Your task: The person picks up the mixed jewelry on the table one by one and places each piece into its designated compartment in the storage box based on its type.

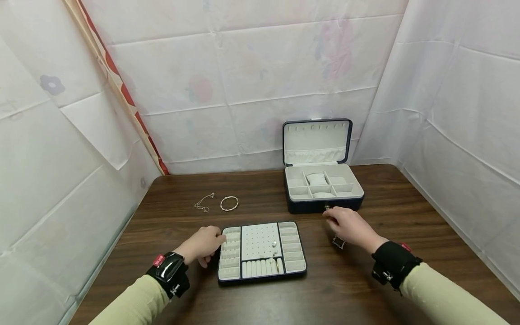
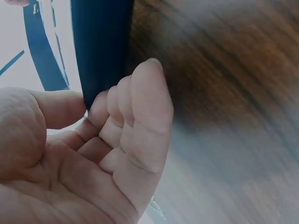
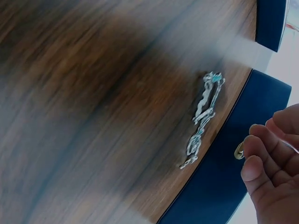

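- Left hand [image 1: 203,244] is pinching the left edge of the jewelry tray [image 1: 262,278], which sits on the table [image 1: 170,198]
- Right hand [image 1: 351,225] is well apart, by the open box's [image 1: 300,206] clasp [image 3: 239,151]; can't tell if it's gripping
- Looks like a steadying step; next move probably wants level handling

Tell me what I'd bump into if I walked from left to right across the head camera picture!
Left sleeve, left hand, tray, jewelry box, right sleeve.
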{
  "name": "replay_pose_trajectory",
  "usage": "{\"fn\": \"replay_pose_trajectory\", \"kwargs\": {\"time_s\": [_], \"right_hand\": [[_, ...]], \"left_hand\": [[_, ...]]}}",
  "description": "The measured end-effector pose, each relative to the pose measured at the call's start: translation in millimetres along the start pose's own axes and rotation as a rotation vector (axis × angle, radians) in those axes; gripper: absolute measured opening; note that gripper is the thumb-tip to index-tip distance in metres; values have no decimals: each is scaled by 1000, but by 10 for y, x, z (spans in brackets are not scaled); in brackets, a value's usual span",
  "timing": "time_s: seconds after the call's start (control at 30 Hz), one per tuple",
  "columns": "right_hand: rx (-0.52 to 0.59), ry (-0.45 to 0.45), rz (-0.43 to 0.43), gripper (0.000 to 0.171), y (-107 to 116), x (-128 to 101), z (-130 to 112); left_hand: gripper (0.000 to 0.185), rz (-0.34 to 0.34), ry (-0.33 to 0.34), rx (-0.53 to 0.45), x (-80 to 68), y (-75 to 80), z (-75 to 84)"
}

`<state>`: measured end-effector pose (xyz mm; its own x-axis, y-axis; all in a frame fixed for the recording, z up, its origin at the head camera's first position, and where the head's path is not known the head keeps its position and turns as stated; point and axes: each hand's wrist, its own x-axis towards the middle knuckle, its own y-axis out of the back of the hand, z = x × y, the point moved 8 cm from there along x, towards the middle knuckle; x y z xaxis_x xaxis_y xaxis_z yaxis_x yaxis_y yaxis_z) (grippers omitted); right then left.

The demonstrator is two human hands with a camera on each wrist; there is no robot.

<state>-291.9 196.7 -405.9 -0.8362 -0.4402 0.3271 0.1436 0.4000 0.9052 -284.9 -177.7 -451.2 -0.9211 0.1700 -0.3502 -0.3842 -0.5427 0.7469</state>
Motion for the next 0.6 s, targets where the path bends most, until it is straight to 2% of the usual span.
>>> {"fn": "replay_pose_trajectory", "kwargs": {"time_s": [0.4, 0.6], "right_hand": [[-10, -66, -45, 13, -7, -58, 147], [-7, -100, -95, 12, -26, -94, 219]], "left_hand": [[19, 112, -31, 72, 74, 163, 100], [18, 174, -86, 114, 113, 230, 221]]}}
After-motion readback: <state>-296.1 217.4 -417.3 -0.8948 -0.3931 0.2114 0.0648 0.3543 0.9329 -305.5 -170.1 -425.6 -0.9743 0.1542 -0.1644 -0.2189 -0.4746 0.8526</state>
